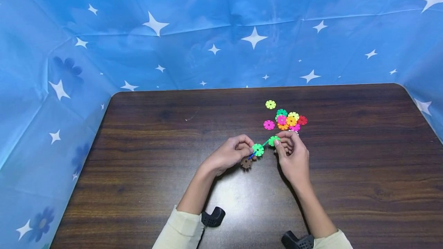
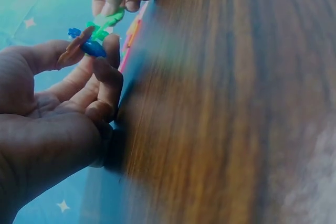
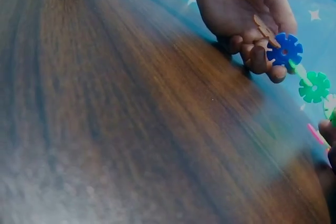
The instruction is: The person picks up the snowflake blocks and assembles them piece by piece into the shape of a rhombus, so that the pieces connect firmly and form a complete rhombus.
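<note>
Between the two hands hangs a short chain of notched plastic discs slotted together, just above the table. At its left end are a brown disc [image 1: 246, 163] and a blue disc [image 3: 285, 50]; a green disc [image 1: 257, 150] and a teal-green disc [image 3: 314, 86] follow. My left hand [image 1: 231, 153] pinches the chain around the blue disc, with thumb and fingertips. A bright green disc [image 1: 273, 141] at the right end is pinched between the thumb and forefinger of my right hand [image 1: 293, 155]. In the right wrist view, the right hand is mostly cut off at the edge.
Beyond the hands, a loose cluster of notched discs in pink, orange, yellow, red and green lies on the dark wooden table [image 1: 145, 156]. A yellow-green disc [image 1: 270, 104] and a pink disc [image 1: 268, 125] lie beside it. A blue starry cloth [image 1: 194, 57] surrounds the table.
</note>
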A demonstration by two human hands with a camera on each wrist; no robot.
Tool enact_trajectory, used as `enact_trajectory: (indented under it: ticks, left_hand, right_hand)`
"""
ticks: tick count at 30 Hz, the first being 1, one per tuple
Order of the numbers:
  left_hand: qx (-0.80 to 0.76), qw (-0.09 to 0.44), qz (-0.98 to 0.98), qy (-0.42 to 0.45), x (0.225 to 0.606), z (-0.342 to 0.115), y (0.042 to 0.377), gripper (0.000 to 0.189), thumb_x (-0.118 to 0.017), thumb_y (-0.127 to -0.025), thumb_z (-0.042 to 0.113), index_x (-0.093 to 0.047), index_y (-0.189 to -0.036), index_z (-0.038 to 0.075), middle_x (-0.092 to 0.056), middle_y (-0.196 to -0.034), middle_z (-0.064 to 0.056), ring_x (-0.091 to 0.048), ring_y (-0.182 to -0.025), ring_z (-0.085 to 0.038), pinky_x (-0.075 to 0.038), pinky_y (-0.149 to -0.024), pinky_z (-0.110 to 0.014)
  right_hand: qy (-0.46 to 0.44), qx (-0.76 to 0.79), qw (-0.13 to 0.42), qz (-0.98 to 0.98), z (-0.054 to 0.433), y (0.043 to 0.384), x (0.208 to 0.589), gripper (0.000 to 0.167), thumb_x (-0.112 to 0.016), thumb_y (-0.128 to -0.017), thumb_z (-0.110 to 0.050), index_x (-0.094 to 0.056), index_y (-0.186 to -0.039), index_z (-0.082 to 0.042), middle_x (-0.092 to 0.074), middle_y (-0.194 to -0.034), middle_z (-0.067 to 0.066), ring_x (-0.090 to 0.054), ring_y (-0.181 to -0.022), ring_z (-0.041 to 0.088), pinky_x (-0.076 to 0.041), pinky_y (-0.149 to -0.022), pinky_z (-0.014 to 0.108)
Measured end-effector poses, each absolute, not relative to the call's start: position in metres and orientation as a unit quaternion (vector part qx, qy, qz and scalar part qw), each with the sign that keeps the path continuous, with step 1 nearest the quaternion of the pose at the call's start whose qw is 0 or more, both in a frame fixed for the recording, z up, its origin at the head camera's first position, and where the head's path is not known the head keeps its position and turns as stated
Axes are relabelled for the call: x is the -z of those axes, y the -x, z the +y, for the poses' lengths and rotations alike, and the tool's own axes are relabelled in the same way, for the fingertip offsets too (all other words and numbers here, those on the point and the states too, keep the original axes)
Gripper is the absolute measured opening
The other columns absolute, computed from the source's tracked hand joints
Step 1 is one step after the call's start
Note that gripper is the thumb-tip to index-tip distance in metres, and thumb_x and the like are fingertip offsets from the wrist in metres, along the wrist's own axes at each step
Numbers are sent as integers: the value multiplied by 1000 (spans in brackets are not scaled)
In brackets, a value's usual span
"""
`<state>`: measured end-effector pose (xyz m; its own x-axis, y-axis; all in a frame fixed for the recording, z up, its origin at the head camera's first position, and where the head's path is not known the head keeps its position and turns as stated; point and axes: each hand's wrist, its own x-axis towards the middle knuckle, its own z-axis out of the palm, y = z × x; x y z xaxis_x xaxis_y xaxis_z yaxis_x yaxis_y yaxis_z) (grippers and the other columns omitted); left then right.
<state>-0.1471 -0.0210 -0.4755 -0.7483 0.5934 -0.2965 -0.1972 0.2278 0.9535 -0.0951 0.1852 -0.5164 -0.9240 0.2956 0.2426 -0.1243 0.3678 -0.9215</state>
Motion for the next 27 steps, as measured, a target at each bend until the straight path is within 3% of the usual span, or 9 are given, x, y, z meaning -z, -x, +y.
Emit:
enact_trajectory:
  ticks: [13, 27]
  left_hand:
    - [-581, 321, 733, -145, 475, -22, 149, 15, -58, -105, 3, -65, -117, -2, -66, -90, -1, -55, -78, -10, -47, -74, -22]
    - [-586, 321, 729, -146, 475, -22, 147, 14, -58, -106, 4, -64, -118, -2, -63, -86, 1, -53, -76, -12, -47, -74, -24]
  right_hand:
    - [40, -656, 172, -734, 187, 95, 514, 22, -69, -101, 6, -69, -121, 11, -73, -97, 31, -73, -70, 4, -61, -63, 17]
    - [29, -653, 173, -737, 191, 96, 516, 22, -68, -102, 5, -74, -122, 8, -73, -97, 31, -71, -68, 4, -58, -60, 16]
